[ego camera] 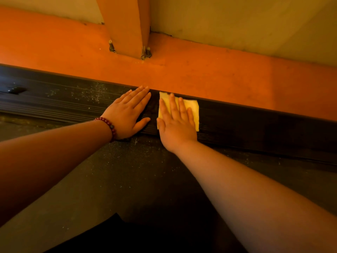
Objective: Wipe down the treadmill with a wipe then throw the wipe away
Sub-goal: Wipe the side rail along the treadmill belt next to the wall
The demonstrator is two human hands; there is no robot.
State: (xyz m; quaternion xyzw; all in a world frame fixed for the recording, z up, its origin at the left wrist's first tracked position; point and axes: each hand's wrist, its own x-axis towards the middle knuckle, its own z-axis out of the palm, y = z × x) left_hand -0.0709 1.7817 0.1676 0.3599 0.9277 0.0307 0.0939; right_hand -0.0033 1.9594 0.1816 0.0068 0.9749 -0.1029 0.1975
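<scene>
A pale yellow wipe [192, 107] lies flat on the treadmill's black ribbed side rail [255, 128]. My right hand [176, 121] presses on it with straight, spread fingers, so only its top and right edges show. My left hand [130, 112] rests flat on the same rail just left of the wipe, fingers straight, with a dark red bead bracelet at the wrist. The dark running belt [142, 179] spreads below both forearms. Dust specks dot the rail to the left of my left hand.
An orange frame beam [209, 75] runs along the far side of the rail. An orange upright post [127, 26] rises from it, fixed with bolts [146, 52] at its foot. Behind stands a plain wall [255, 21]. A small dark fitting [14, 90] sits on the rail's far left.
</scene>
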